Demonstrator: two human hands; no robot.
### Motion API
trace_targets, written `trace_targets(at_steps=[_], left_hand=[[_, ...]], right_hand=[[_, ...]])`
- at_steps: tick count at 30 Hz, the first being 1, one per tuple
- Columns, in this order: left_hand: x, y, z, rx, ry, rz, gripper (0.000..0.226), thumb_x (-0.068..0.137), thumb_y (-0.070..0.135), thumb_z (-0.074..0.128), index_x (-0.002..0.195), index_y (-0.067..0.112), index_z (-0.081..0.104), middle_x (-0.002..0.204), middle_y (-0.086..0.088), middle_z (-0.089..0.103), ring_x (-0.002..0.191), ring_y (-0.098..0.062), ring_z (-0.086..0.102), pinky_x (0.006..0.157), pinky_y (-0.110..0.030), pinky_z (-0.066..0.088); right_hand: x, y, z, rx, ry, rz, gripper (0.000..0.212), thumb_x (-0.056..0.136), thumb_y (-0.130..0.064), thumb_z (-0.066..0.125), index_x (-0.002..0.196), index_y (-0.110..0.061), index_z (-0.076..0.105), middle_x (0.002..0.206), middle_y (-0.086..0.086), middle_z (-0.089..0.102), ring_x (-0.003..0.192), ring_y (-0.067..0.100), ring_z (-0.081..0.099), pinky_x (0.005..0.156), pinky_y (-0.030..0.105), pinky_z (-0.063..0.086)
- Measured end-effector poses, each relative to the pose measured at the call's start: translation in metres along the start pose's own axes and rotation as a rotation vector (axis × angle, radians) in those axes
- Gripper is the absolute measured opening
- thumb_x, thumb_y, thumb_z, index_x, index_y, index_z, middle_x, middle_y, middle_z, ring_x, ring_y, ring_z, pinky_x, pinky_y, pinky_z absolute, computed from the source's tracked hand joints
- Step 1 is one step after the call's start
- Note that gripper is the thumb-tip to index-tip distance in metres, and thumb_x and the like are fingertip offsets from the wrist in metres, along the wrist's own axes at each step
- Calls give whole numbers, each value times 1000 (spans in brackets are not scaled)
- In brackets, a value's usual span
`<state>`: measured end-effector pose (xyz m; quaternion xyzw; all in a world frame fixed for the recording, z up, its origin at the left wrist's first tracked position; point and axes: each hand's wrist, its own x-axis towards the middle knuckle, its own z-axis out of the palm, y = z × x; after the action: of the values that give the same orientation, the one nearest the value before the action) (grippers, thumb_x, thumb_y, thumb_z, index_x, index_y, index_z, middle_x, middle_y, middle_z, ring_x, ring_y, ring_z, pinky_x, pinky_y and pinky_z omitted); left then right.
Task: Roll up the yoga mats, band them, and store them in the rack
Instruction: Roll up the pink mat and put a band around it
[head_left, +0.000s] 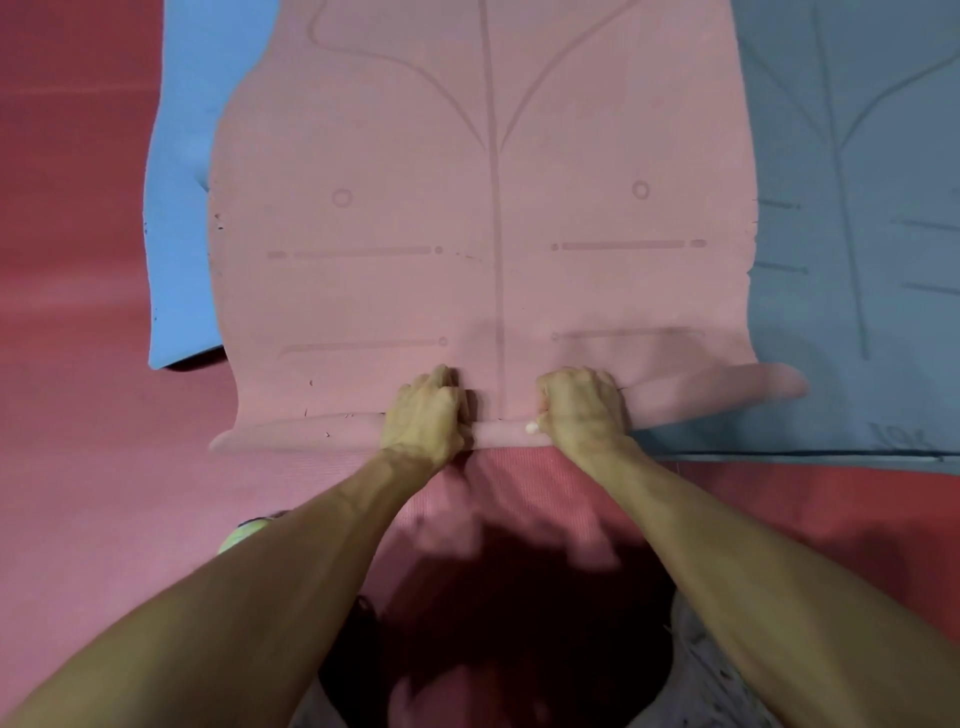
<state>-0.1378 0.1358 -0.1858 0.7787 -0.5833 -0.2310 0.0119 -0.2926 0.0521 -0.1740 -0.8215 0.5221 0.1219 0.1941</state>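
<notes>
A pink yoga mat (483, 218) lies flat on the floor, running away from the person, its matte foam surface printed with a centre line, curved lines, small circles and short dashes. Its near end is curled into a thin, tight roll (311, 431) that spans the mat's width and sticks out a little past each side edge.

The left hand (423, 415) and the right hand (584, 408) both sit on the middle of the roll, close together on either side of the centre line. The fingers of each hand are curled over the top of the roll and pressed down on it, with the palms on the near side; the fingertips are tucked out of sight, so how fully they wrap around it is hard to say.

A blue mat (182, 208) lies partly under the pink one on the left, and a grey-blue mat (841, 234) with similar printed lines lies on the right. The floor (78, 260) below is red with a fine ribbed texture.
</notes>
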Motion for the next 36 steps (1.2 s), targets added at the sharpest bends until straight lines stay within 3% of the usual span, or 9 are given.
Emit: trace_targets(at_steps=[6, 11, 16, 18, 21, 26, 28, 31, 36], left_hand=[[-11, -11, 2, -88, 81, 121, 15, 77, 7, 65, 89, 15, 63, 97, 0, 60, 90, -25, 51, 67, -27, 31], [-23, -13, 10, 9, 194, 364, 14, 70, 11, 62, 83, 12, 67, 89, -2, 62, 78, -26, 55, 64, -37, 49], [-33, -19, 15, 51, 210, 394, 31, 69, 20, 80, 96, 13, 67, 97, -2, 65, 84, -25, 62, 62, -34, 52], [-30, -16, 10, 125, 180, 411, 35, 59, 14, 84, 89, 12, 66, 90, -2, 66, 77, -26, 63, 54, -31, 50], [-23, -9, 5, 139, 95, 376, 38, 50, 0, 79, 84, 9, 64, 84, -8, 66, 70, -33, 61, 46, -33, 46], [-27, -10, 5, 52, 55, 343, 30, 54, -2, 72, 81, 8, 63, 79, -12, 65, 68, -37, 61, 50, -36, 45], [-20, -12, 0, -7, 48, 326, 25, 60, 2, 74, 82, 8, 65, 83, -12, 66, 75, -37, 62, 58, -37, 46], [-3, -15, -12, -122, -32, 196, 22, 68, 14, 79, 85, 12, 65, 91, -7, 67, 87, -31, 62, 70, -33, 43], [9, -13, -22, -106, -143, 111, 25, 71, 20, 79, 91, 18, 65, 89, 3, 64, 88, -24, 60, 65, -26, 32]], right_hand=[[7, 1, 1, 96, -16, 116, 28, 72, -31, 81, 91, -14, 70, 102, 12, 70, 102, 32, 63, 86, 33, 48], [16, 2, 4, 157, -49, 172, 22, 72, -26, 80, 86, -14, 68, 102, 13, 71, 102, 34, 63, 83, 30, 46], [12, 2, 10, 110, 16, 140, 26, 71, -34, 81, 88, -17, 72, 99, 10, 71, 100, 31, 62, 90, 31, 43], [3, 0, 9, 33, 70, 71, 23, 75, -34, 78, 90, -18, 72, 99, 7, 71, 102, 28, 60, 92, 32, 38], [-15, -1, 10, -41, 236, -113, 15, 70, -24, 79, 79, -18, 69, 89, 4, 65, 93, 28, 57, 84, 36, 32], [-35, 20, 29, -9, 502, -356, 19, 65, -4, 77, 67, -16, 62, 75, 3, 52, 74, 23, 43, 63, 38, 40], [-36, 30, 30, -10, 490, -379, 18, 64, -10, 83, 73, -15, 68, 76, 2, 55, 73, 23, 48, 64, 37, 45], [-34, 34, 28, -51, 372, -392, 45, 51, -28, 90, 89, -12, 73, 86, 2, 63, 78, 26, 59, 72, 38, 51], [-27, 25, 30, -82, 310, -322, 55, 48, -31, 91, 95, -12, 70, 93, 2, 64, 85, 25, 60, 78, 42, 50]])
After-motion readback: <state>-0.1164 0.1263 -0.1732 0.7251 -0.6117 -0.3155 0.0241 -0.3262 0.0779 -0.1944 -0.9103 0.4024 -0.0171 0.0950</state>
